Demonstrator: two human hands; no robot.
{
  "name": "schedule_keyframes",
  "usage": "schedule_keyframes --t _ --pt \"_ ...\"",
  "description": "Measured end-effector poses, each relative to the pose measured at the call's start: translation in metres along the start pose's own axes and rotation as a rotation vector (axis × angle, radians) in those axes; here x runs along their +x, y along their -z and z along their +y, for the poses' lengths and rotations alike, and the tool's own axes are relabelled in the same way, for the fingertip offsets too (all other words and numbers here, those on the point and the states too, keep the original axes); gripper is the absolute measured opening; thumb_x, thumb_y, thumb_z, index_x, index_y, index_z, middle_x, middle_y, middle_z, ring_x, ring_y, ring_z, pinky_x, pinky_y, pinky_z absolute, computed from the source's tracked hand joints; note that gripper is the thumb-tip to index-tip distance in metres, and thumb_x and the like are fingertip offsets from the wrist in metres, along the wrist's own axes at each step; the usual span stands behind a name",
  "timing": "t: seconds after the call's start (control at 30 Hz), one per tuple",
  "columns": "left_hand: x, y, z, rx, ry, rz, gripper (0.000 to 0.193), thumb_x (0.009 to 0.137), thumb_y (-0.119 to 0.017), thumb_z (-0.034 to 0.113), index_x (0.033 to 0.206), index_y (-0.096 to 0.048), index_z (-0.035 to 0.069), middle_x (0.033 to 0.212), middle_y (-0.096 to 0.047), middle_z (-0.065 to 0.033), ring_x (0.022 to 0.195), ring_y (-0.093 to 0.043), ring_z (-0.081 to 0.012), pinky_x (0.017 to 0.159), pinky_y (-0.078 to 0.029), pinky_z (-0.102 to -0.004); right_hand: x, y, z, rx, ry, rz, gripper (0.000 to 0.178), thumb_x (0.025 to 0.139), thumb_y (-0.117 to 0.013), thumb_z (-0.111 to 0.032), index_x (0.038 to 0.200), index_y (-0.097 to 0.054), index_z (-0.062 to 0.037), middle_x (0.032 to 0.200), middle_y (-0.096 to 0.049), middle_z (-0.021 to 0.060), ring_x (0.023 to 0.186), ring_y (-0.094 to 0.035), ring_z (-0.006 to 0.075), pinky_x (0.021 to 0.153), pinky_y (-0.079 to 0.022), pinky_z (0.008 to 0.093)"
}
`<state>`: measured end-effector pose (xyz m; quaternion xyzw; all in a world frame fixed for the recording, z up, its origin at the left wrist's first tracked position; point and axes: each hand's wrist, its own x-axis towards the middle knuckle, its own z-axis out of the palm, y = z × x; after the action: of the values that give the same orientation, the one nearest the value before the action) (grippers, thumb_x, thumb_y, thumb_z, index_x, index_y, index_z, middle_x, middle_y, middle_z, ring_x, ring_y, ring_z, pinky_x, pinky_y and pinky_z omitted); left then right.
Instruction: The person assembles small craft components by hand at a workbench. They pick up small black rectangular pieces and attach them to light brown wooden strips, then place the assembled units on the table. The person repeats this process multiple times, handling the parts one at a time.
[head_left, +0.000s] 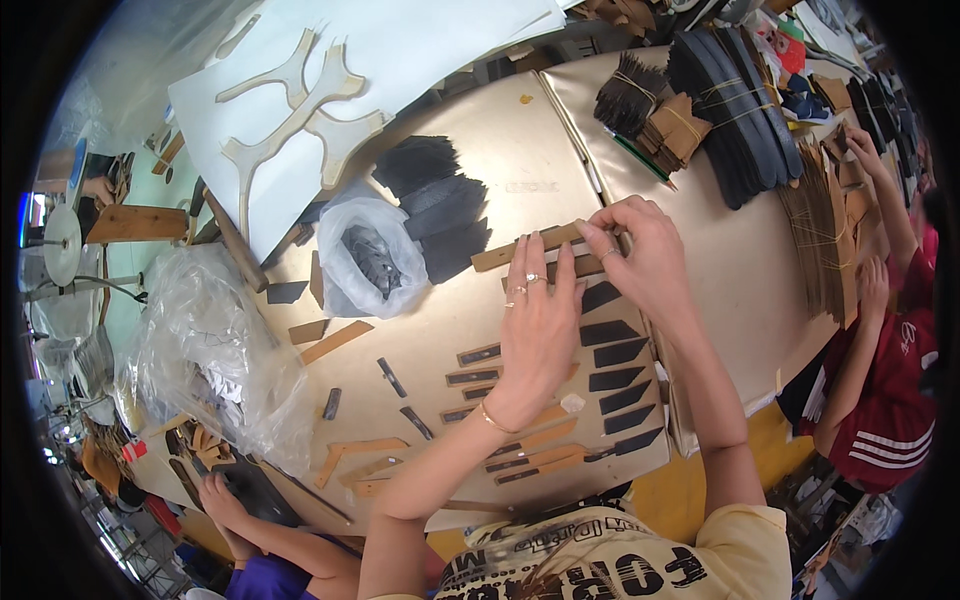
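Note:
A tan leather strip [493, 259] lies across the table in front of me, tilted up toward the right. My left hand [540, 330] rests flat with its fingers stretched out, their tips on the strip. At the strip's right end, my right hand [648, 255] pinches it between thumb and fingers, which partly hide that end. Below my hands are rows of brown strips with dark pointed ends [618, 352], and shorter strips with small dark inserts [478, 355] lie left of my left wrist. A stack of black pieces [440, 205] spreads out beyond my left hand.
An open plastic bag [335, 265] of small dark pieces stands left of the hands. Another clear bag [215, 350] lies farther left. White sheets [400, 50] carry bone-shaped cutouts. Bundled black strips [730, 110] sit far right. Co-workers' arms [850, 400] show at right and lower left [290, 550].

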<state>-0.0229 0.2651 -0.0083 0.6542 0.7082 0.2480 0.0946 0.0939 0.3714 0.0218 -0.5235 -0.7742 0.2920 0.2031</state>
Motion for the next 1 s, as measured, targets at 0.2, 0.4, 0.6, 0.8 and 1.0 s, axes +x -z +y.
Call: schedule_keyframes --t 0.2,0.4,0.6,0.8,1.0 --pt "-0.004 -0.009 0.002 -0.001 0.019 0.004 0.046 0.093 -0.066 0.015 0.136 -0.056 0.001 0.143 -0.042 -0.0320 0.136 -0.042 -0.0465 0.109 -0.042 -0.0471 0.001 -0.004 0.000 -0.060 0.015 0.022 0.019 0.087 -0.072 -0.021 0.084 -0.072 -0.0025 0.084 -0.066 0.0095 0.084 -0.059 0.0289 0.081 -0.046 0.0391" --pt "-0.004 -0.010 0.003 -0.014 0.055 -0.007 0.047 0.093 -0.066 0.014 0.137 -0.055 0.001 0.145 -0.041 -0.0313 0.138 -0.040 -0.0465 0.110 -0.041 -0.0490 0.003 -0.005 -0.002 -0.078 0.019 0.011 0.018 0.086 -0.072 -0.020 0.083 -0.072 -0.0029 0.084 -0.066 0.0089 0.085 -0.059 0.0280 0.081 -0.045 0.0390" --pt "-0.005 -0.014 0.004 -0.041 0.060 0.056 0.048 0.093 -0.064 0.010 0.138 -0.053 0.001 0.145 -0.040 -0.0318 0.137 -0.040 -0.0480 0.110 -0.039 -0.0526 0.002 -0.005 -0.020 -0.006 0.211 0.020 0.017 0.084 -0.072 -0.019 0.079 -0.071 -0.0023 0.082 -0.066 0.0089 0.083 -0.061 0.0275 0.079 -0.044 0.0386" --pt "-0.006 -0.013 0.003 -0.080 0.072 0.039 0.046 0.093 -0.064 0.010 0.137 -0.054 0.000 0.148 -0.036 -0.0324 0.138 -0.039 -0.0477 0.112 -0.037 -0.0537 0.011 0.003 -0.020 0.093 0.065 -0.059 0.021 0.084 -0.073 -0.021 0.082 -0.072 -0.0006 0.081 -0.066 0.0109 0.082 -0.063 0.0289 0.075 -0.047 0.0406" --pt "-0.005 -0.011 0.005 -0.078 0.090 0.015 0.046 0.093 -0.065 0.012 0.136 -0.055 0.001 0.150 -0.035 -0.0319 0.140 -0.037 -0.0469 0.113 -0.036 -0.0537 0.011 0.007 0.001 0.005 -0.009 -0.081 0.020 0.084 -0.076 -0.016 0.084 -0.070 0.0024 0.082 -0.066 0.0125 0.074 -0.061 0.0244 0.068 -0.046 0.0363"
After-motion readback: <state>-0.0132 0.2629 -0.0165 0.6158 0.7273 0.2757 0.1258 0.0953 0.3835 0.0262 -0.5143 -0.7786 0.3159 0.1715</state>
